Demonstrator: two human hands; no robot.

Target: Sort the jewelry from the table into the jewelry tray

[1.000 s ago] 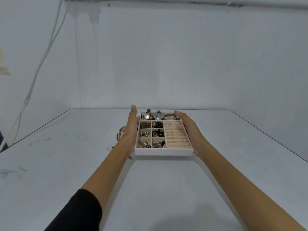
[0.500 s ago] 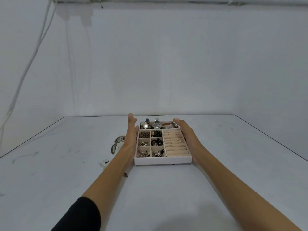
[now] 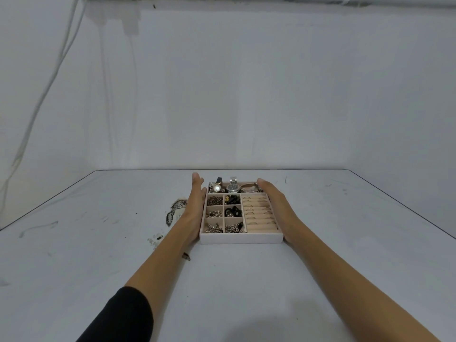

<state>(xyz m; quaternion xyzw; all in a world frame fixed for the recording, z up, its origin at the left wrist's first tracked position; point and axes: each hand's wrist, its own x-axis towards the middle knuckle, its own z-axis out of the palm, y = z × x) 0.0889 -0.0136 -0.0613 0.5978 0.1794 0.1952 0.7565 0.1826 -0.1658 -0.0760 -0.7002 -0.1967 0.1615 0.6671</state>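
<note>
The pale pink jewelry tray (image 3: 240, 238) sits on the grey table (image 3: 345, 243), straight ahead of me. Its small left compartments hold chains, rings and dark beads. The back row holds two watches (image 3: 232, 186) and a bangle (image 3: 249, 186). Rings sit in the ribbed slots on the right. My left hand (image 3: 195, 206) lies flat against the tray's left wall, fingers straight. My right hand (image 3: 274, 203) presses flat against the right wall. A patterned strap-like piece (image 3: 175, 210) lies on the table, left of my left hand.
A small dark bit (image 3: 186, 256) lies under my left forearm and a few specks (image 3: 155, 239) lie left of it. The table's far edge meets a white wall; cables (image 3: 42, 99) hang at the left.
The camera view has tilted up slightly, so the tray and hands appear lower in the frame. Both hands keep their place against the tray's sides.
</note>
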